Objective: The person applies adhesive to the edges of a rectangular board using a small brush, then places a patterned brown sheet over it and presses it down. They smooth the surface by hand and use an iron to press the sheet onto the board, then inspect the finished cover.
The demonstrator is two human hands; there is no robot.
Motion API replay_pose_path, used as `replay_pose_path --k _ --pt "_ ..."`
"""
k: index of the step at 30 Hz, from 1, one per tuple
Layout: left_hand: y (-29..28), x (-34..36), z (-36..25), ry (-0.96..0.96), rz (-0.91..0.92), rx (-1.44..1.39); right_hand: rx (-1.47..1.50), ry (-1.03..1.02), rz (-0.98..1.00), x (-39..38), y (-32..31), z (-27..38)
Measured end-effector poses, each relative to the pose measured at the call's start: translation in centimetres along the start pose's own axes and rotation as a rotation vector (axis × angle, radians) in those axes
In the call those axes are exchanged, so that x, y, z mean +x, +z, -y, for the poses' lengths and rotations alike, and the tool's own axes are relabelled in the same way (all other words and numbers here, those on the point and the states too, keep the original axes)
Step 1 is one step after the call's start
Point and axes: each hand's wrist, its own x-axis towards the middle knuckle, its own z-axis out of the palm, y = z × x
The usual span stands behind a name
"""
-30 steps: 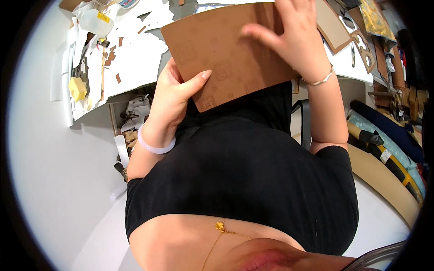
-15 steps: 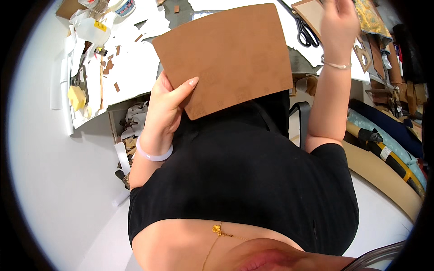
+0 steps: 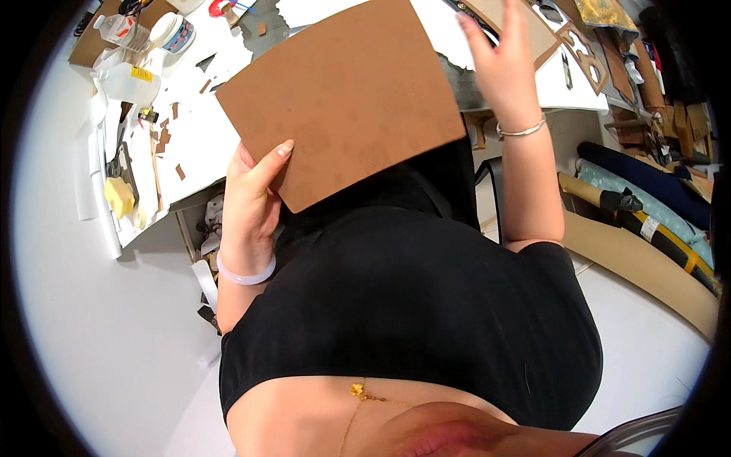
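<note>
A yellow block [image 3: 119, 197] lies at the far left of the white table [image 3: 204, 141]. The left hand [image 3: 253, 183] clasps the lower left edge of a brown panel [image 3: 343, 107], thumb uppermost; beyond it, the right hand [image 3: 509, 80] is raised, its thumb spread from the fingers.

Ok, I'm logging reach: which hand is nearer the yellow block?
Left. The left hand, gripping the brown sheet, is to the right of the yellow block; the right hand is much farther right, beyond the sheet.
</note>
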Motion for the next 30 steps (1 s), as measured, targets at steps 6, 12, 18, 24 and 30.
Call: replay_pose_path --k 6,12,18,24,30 --pt "0.2 -0.5 -0.4 0.006 -0.023 -0.035 -0.147 -0.275 0.278 -2.5 -1.3 3.9" --pt "0.7 -0.8 -0.6 0.038 -0.077 -0.017 -0.287 -0.364 0.326 -3.0 1.1 -0.7" --pt "1.4 -0.9 -0.5 0.097 -0.079 0.017 -0.293 -0.347 0.176 -3.5 1.9 -0.7" --pt "1.2 -0.6 -0.5 0.033 -0.027 -0.039 -0.239 -0.263 0.174 -3.0 1.7 -1.1" --pt "1.1 -0.2 0.4 0.023 -0.023 -0.028 -0.374 -0.255 -0.006 -1.5 1.1 -3.9"
